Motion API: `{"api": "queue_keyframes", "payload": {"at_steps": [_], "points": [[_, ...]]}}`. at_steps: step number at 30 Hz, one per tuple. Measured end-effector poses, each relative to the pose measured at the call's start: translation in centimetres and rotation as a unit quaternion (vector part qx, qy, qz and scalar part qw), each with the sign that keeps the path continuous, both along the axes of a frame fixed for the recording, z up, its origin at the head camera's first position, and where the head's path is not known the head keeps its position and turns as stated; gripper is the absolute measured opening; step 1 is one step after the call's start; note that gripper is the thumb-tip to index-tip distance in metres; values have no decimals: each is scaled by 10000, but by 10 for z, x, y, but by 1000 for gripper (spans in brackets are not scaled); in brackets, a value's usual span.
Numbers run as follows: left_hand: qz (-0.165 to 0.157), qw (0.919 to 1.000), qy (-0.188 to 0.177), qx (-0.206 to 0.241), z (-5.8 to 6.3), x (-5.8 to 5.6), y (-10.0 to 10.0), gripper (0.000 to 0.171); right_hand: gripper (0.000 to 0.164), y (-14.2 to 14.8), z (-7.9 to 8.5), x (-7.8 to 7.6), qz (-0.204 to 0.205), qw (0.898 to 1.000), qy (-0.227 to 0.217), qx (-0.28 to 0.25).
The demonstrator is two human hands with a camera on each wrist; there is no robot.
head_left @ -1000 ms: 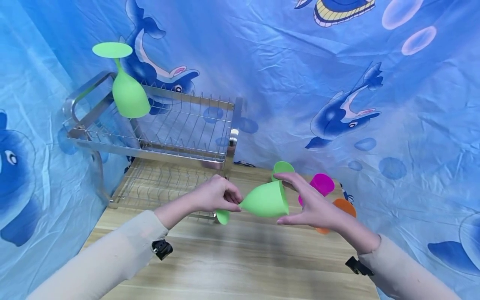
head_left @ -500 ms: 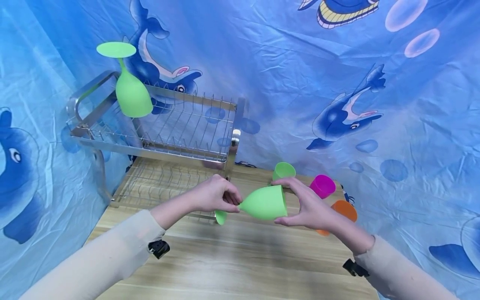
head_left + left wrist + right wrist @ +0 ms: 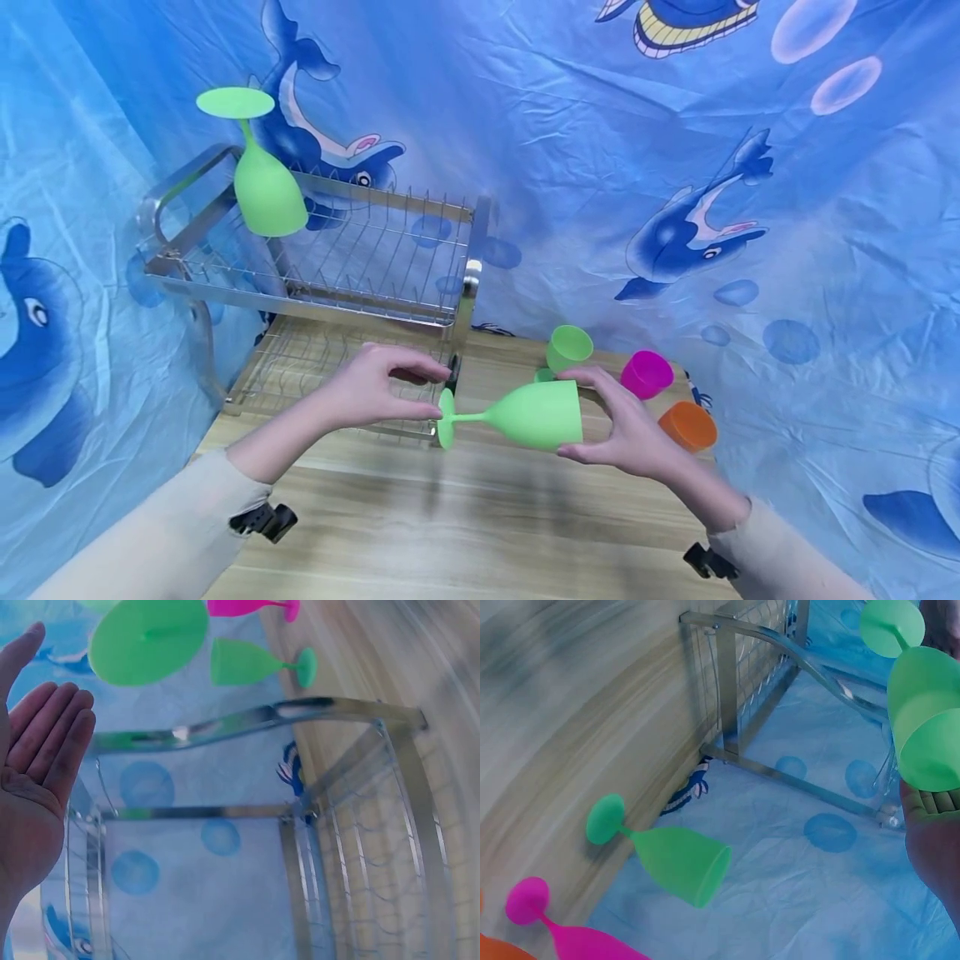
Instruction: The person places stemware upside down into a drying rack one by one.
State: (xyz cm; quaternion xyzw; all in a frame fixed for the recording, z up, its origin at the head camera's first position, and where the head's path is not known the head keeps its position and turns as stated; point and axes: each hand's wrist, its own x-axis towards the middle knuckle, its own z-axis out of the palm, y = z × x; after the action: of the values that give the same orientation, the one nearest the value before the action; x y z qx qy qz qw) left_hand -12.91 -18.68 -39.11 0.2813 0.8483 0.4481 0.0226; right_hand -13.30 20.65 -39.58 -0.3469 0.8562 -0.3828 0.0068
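A pale wood-grain table (image 3: pixel 465 542) is filling the lower part of the head view, and a metal rack (image 3: pixel 300 307) is standing at its left, an upturned green goblet (image 3: pixel 268 192) resting mouth-down on the upper tier. The held green goblet (image 3: pixel 536 415) is lying sideways in the air between the hands, near the rack's right front corner, its mouth facing right; it is looking like thin plastic, so it is probably weighing little, flexing slightly if squeezed and resisting breakage, though its smooth skin may be slipping under a loose pinch. The right hand (image 3: pixel 633 425) is gripping the bowl near the rim, thumb and fingers on opposite sides. The left hand (image 3: pixel 360 387) is spreading straight fingers beside the foot (image 3: pixel 446 418), gripping nothing; whether its thumb is touching the edge is staying unclear. The bowl is offering the broadest hold, while the slim stem (image 3: pixel 471 417) is likely giving the surest finger-and-thumb pinch, and pressing hard at the rim would probably be denting it.
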Motion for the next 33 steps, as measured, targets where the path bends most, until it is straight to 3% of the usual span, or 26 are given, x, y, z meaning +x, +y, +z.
{"api": "queue_keyframes", "payload": {"at_steps": [10,13,16,20,25,29,33], "points": [[230,9974,-565,383,-28,17,-20,57,83,14,-23,8,-64,9887,-792,-1272],[199,9946,-787,649,-39,21,-19,56,81,14,-30,13,62,9772,-1242,-1721],[163,9899,-946,1048,-52,24,-13,55,78,10,-36,19,161,9581,-1824,-2200],[153,9786,-1133,1708,-71,27,2,53,76,1,-41,25,160,9361,-2301,-2655],[123,9633,-1440,2261,-89,31,27,53,75,-11,-44,29,97,9221,-2421,-3016],[76,9540,-1205,2744,-97,32,50,53,75,-19,-49,31,83,9125,-2484,-3249],[-12,9303,-962,3540,-99,32,68,54,74,-26,-54,34,66,9022,-2541,-3485]]}}
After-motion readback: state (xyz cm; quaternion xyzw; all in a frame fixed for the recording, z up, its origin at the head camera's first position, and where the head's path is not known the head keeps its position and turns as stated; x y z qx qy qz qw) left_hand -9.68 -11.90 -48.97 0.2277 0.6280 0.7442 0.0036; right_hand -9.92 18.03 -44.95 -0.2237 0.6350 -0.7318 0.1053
